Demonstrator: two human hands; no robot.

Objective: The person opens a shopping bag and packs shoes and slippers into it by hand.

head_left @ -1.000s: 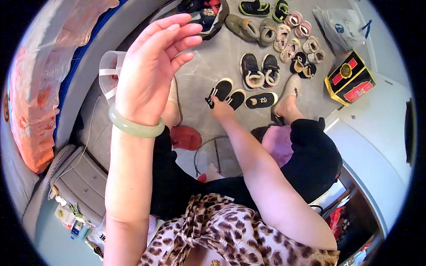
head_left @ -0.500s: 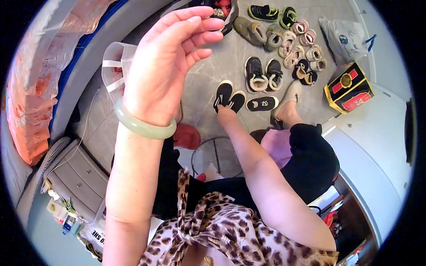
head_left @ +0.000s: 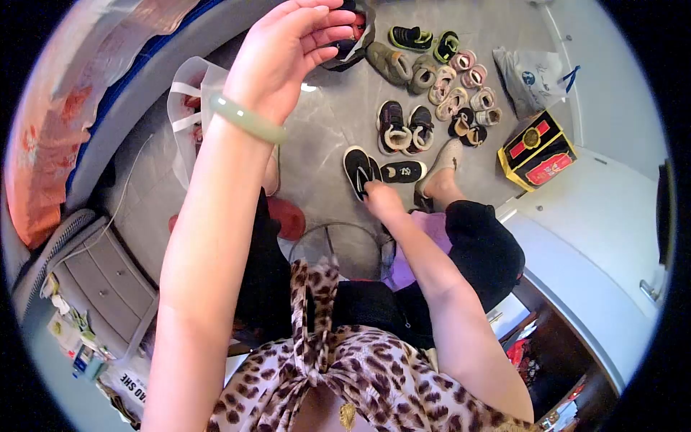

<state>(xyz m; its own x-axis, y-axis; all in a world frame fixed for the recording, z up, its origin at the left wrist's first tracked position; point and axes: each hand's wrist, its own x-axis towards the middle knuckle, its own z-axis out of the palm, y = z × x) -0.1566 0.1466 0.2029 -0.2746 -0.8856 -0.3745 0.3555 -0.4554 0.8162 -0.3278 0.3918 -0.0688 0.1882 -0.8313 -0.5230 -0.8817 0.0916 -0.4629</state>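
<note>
In the head view my left hand [head_left: 277,61] is raised palm up, with fingers loosely extended and nothing in it. A pale green bangle [head_left: 248,121] circles that wrist. Low over the floor, my right hand [head_left: 383,201] grips a black shoe [head_left: 358,171] with a pale rim and white strap; its fingertips are partly hidden. Just right of it lies another black shoe [head_left: 403,171] with a white mark. Behind these stands a pair of dark sneakers [head_left: 394,129] with pale fleecy lining.
Several small shoes and sandals [head_left: 451,104] stand in rows farther back. A black-and-yellow box [head_left: 538,151] and a white plastic bag [head_left: 529,79] stand at right. A clear bag [head_left: 188,122] is at left, near a grey drawer cabinet [head_left: 104,281]. A white cabinet [head_left: 597,209] borders the right.
My left hand has moved up toward the top edge. My right hand has drawn slightly toward me with the black shoe. The whole view has shifted a little.
</note>
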